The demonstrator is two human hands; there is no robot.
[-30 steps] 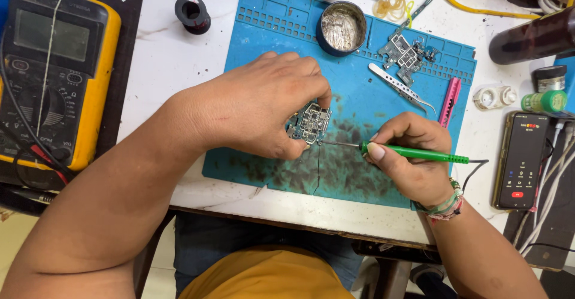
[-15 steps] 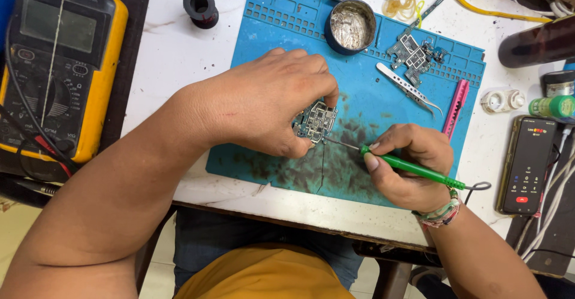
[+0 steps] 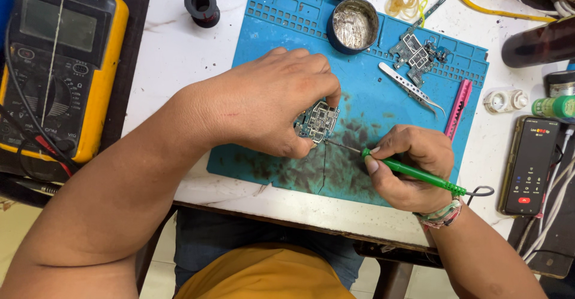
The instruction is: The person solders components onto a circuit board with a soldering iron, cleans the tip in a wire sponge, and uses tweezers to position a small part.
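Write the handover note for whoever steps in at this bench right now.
Left hand: grip shut on the small circuit board, held tilted over the blue mat.
Right hand: grip shut on the green-handled tool, its thin metal tip at the board's lower edge.
Nearby on the mat: tweezers, a second board, a round tin, a pink tool. Yellow multimeter at the far left, phone at the right.
Done: board picked up, tip brought to it.
Left: the tip work itself; its progress cannot be judged.

White table (image 3: pixel 179 53) carries blue mat (image 3: pixel 371 95), yellow multimeter (image 3: pixel 60 65), phone (image 3: pixel 530 164).
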